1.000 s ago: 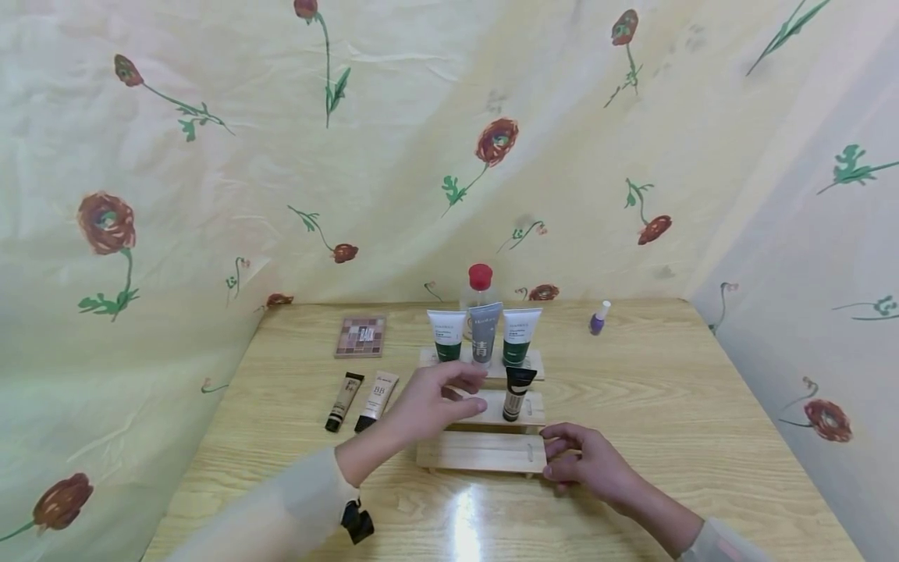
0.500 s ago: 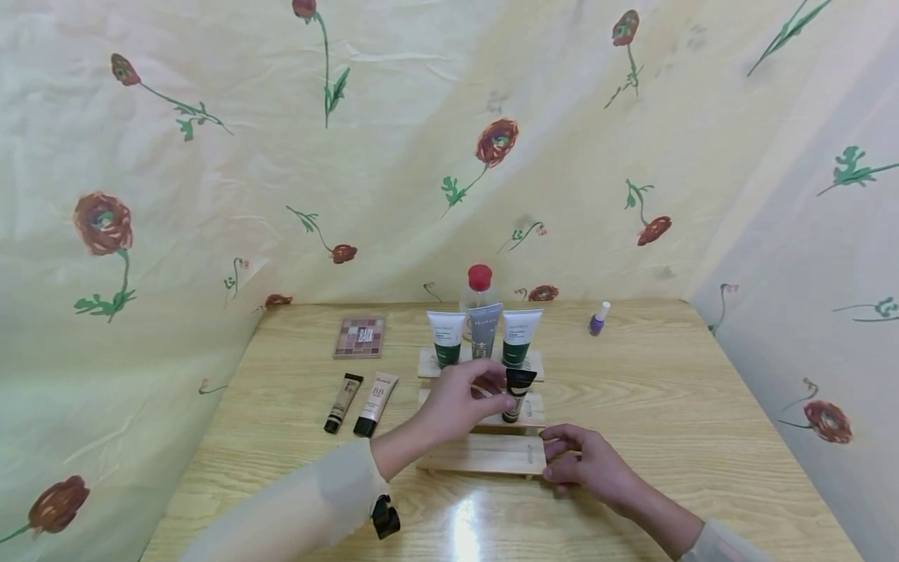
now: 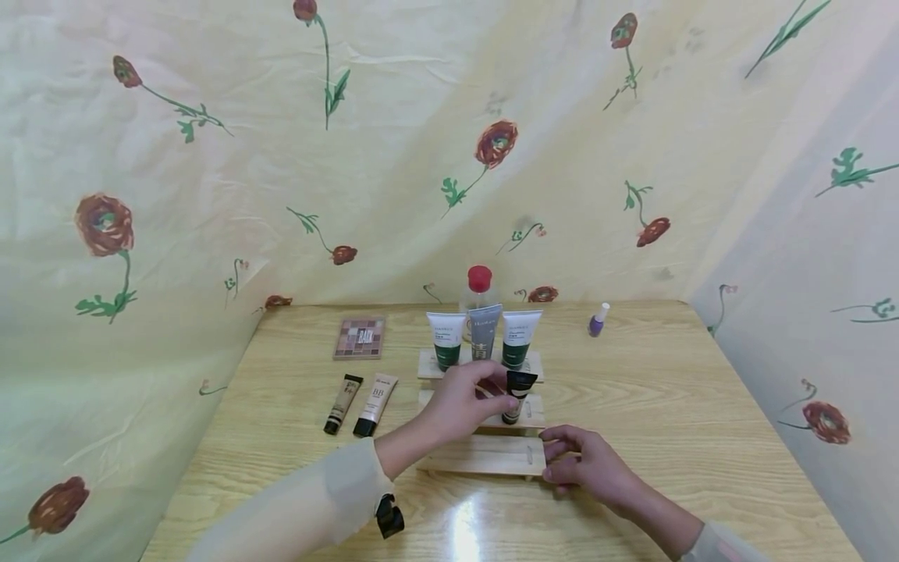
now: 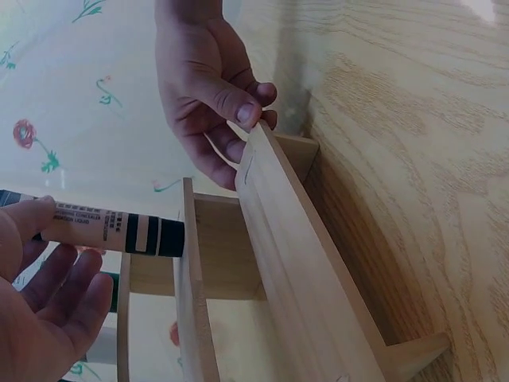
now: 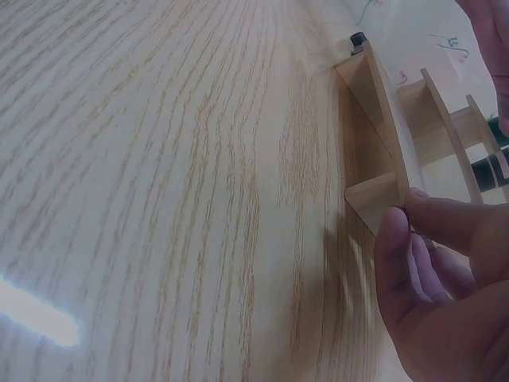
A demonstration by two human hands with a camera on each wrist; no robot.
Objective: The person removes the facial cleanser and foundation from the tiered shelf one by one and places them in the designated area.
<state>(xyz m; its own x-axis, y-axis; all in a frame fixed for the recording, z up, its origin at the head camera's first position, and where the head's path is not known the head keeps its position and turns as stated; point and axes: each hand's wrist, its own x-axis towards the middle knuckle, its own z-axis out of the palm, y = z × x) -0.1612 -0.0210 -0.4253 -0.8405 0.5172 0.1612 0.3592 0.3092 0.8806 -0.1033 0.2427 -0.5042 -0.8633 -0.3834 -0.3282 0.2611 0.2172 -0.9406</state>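
Observation:
A small tube with black ends stands upright on the middle step of a wooden three-step rack. My left hand has its thumb and fingers around the tube's left side; in the left wrist view the thumb lies against the labelled tube, whose dark end meets the step. With thumb and fingers, my right hand grips the right end of the lowest step, as the right wrist view also shows at the rack's edge.
Two white-green tubes and a grey tube stand on the top step, a red-capped bottle behind. Left lie a palette and two tubes. Purple nail polish stands at the back right.
My left hand has moved right along the rack to the black-ended tube and taken hold of it. My right hand keeps its place at the lowest step.

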